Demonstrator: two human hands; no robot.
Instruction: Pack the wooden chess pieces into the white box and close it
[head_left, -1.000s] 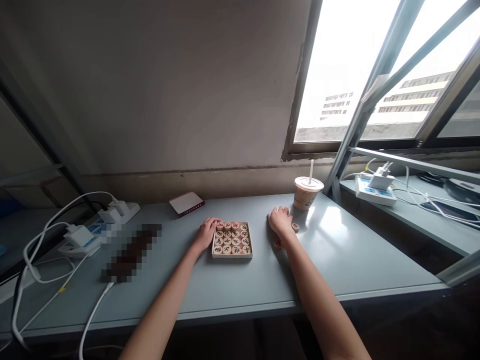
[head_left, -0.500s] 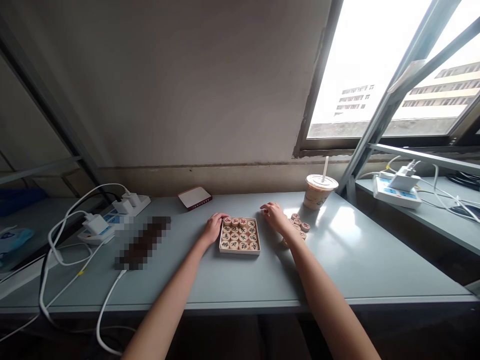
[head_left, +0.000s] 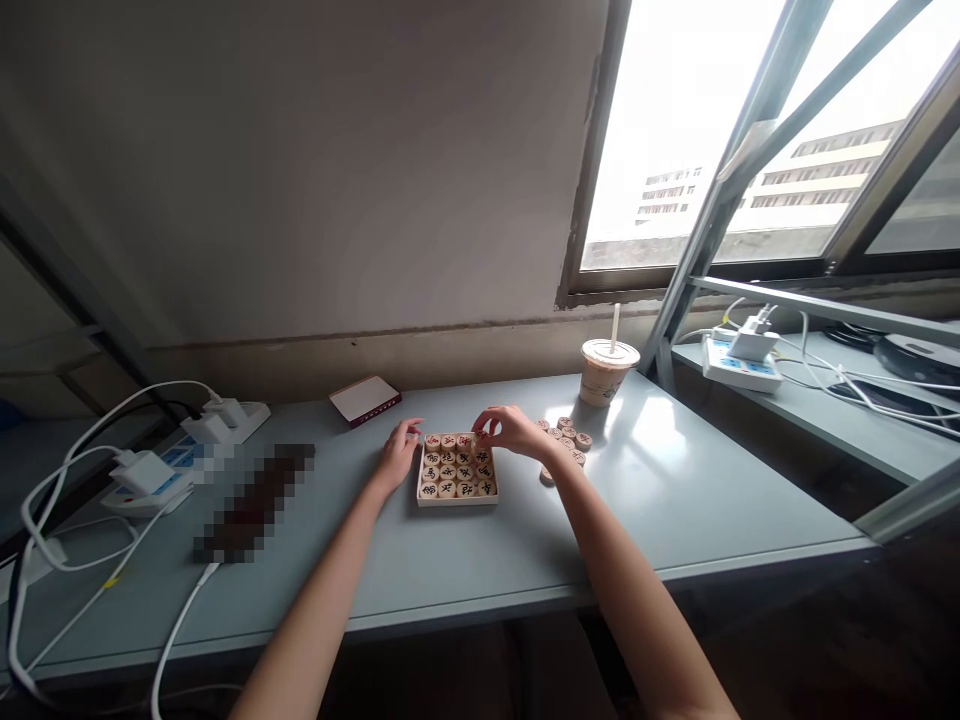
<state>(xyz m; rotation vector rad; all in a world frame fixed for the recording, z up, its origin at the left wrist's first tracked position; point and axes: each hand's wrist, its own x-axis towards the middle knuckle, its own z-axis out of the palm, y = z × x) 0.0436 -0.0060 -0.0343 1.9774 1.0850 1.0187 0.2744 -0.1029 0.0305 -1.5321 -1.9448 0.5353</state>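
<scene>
A shallow white box (head_left: 459, 502) sits on the table, packed with rows of round wooden Chinese chess pieces (head_left: 448, 473). Characters on the back row are red, those in front black. At the box's back right corner, my right hand (head_left: 511, 428) pinches a chess piece (head_left: 484, 435), partly covered by the fingers. Beside the back left corner, my left hand (head_left: 397, 452) is open, fingers slightly curled and apart, holding nothing. More loose pieces (head_left: 567, 440) lie in a cluster right of the box, partly behind my right wrist.
A box lid (head_left: 365, 400) with a dark red side lies at the back left. A lidded drink cup (head_left: 609, 375) with a straw stands at the back right. Power strips with white cables (head_left: 150, 475) are at the left, next to a pixelated dark object (head_left: 255, 505). Another power strip (head_left: 741, 362) is at the right.
My right hand has moved left from the loose pieces to the box's back right corner, with a piece in its fingers. My left hand has come off the box's corner. The view has turned rightward.
</scene>
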